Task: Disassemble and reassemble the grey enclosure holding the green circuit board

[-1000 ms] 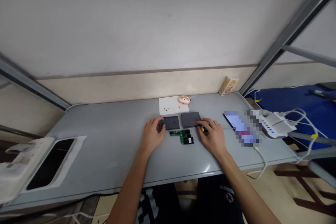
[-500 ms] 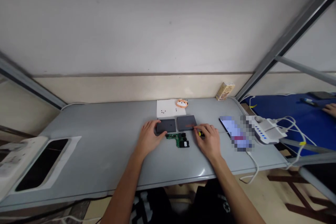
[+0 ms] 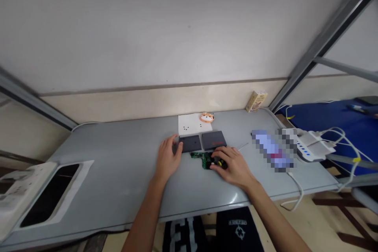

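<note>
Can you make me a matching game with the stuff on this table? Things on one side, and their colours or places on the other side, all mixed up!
Things:
1. circuit board
2. sheet of paper
3. small carton
4. power strip

Clues:
A. white with blue lights, far right
B. green, at the right hand's fingertips
C. tan, at the back right
D. white, with tiny dark screws on it

Pairs: 1-B, 2-D, 3-C, 4-A

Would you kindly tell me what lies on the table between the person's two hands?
In the head view, a green circuit board lies between the left hand and the right hand, which covers its right end.
</note>
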### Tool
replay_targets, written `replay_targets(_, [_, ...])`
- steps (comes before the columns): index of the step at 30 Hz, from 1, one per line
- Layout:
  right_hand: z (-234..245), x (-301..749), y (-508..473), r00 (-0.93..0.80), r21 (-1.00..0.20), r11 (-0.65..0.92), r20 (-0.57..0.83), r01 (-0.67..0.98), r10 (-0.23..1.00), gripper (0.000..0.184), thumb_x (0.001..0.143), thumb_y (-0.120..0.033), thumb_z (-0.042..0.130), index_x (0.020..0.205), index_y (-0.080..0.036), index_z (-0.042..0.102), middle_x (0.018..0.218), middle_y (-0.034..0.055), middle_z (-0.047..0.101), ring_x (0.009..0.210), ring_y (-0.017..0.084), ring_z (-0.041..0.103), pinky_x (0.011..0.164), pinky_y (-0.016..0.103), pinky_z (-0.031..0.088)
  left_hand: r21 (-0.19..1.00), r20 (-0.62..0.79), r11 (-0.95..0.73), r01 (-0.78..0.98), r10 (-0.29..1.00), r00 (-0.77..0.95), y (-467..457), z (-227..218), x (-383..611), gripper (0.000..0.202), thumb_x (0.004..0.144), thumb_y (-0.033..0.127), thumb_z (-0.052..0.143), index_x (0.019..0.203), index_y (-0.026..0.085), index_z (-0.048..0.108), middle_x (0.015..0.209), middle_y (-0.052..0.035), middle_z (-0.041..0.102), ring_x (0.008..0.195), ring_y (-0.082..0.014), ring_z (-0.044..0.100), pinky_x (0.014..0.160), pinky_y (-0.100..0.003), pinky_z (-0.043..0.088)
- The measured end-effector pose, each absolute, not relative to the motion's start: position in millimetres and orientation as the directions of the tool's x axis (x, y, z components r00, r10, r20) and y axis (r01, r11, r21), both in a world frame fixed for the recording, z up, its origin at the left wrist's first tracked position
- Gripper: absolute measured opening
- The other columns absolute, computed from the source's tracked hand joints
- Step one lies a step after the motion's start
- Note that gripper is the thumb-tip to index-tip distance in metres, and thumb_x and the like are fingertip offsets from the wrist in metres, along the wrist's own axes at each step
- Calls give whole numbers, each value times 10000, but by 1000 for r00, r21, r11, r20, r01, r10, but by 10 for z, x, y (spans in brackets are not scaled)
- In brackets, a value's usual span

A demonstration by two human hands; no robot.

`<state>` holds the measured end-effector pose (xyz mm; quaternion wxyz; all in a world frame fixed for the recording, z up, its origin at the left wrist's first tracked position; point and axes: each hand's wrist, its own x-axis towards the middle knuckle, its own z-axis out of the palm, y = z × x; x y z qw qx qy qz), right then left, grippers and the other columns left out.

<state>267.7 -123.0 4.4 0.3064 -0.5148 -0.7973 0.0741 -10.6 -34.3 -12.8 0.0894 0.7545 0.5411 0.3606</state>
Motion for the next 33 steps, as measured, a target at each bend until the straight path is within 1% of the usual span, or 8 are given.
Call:
replay_targets(6, [36, 2691, -1242, -370, -432, 498, 347, 752, 862, 508, 856, -571, 725, 1240, -252, 628, 1326, 121, 661, 1180, 302, 641, 943, 450, 477, 491, 393, -328, 807, 910, 130, -337, -115, -80, 343, 976, 316, 560, 1297, 210, 618, 1011, -83, 655, 1013, -285, 589, 978, -481, 485])
replay_targets(10, [35, 2674, -1252, -389, -421, 501, 327, 756, 861, 436, 889, -514, 705, 1227, -252, 619, 1373, 110, 649, 1192, 291, 639, 975, 461, 476, 493, 383, -320, 809, 915, 128, -342, -87, -72, 298, 971, 311, 550, 1224, 208, 671, 1047, -95, 662, 1044, -294, 589, 984, -491, 493])
replay_targets(14, [40, 2663, -1252, -423, -409, 526, 319, 745, 848, 518, 886, -508, 707, 1326, -264, 580, 1401, 106, 636, 1221, 290, 626, 998, 478, 484, 503, 380, -320, 803, 916, 127, -337, -77, -72, 271, 963, 309, 555, 1175, 215, 694, 1029, -92, 668, 1042, -295, 599, 971, -493, 504])
replay_targets(19, [101, 2673, -1245, -443, -392, 545, 324, 741, 836, 357, 927, -428, 660, 1235, -251, 623, 1343, 105, 664, 1163, 267, 652, 973, 453, 505, 505, 385, -320, 802, 915, 122, -324, -87, -72, 270, 956, 302, 558, 1166, 208, 699, 1014, -93, 666, 1051, -293, 601, 980, -486, 502])
replay_targets(25, [253, 2725, -1217, -556, -337, 613, 257, 715, 790, 375, 920, -452, 679, 1228, -248, 616, 1250, 90, 702, 1137, 259, 669, 940, 437, 508, 534, 376, -326, 780, 918, 126, -299, -108, -96, 287, 994, 312, 508, 1175, 207, 704, 1054, -98, 675, 1060, -286, 602, 1006, -487, 492])
replay_targets(28, [341, 2715, -1122, -568, -313, 644, 305, 698, 764, 340, 948, -469, 642, 1219, -265, 623, 1291, 77, 690, 1190, 249, 652, 961, 426, 500, 578, 387, -325, 749, 917, 99, -282, -141, -112, 310, 1026, 278, 437, 1147, 204, 713, 1063, -98, 686, 1058, -274, 603, 1022, -489, 485])
replay_targets(31, [463, 2663, -895, -521, -311, 633, 374, 709, 768, 331, 963, -434, 632, 1260, -288, 619, 1399, 75, 640, 1215, 236, 642, 960, 412, 495, 596, 396, -313, 740, 916, 69, -270, -176, -124, 278, 997, 229, 477, 1130, 217, 721, 1056, -93, 683, 1060, -273, 598, 1001, -473, 503])
replay_targets(33, [537, 2609, -693, -497, -304, 612, 380, 730, 780, 342, 939, -397, 669, 1261, -290, 630, 1379, 72, 654, 1171, 246, 658, 964, 430, 485, 583, 389, -314, 749, 918, 81, -269, -191, -131, 281, 972, 192, 501, 1140, 220, 725, 1045, -93, 675, 1052, -272, 595, 982, -463, 513])
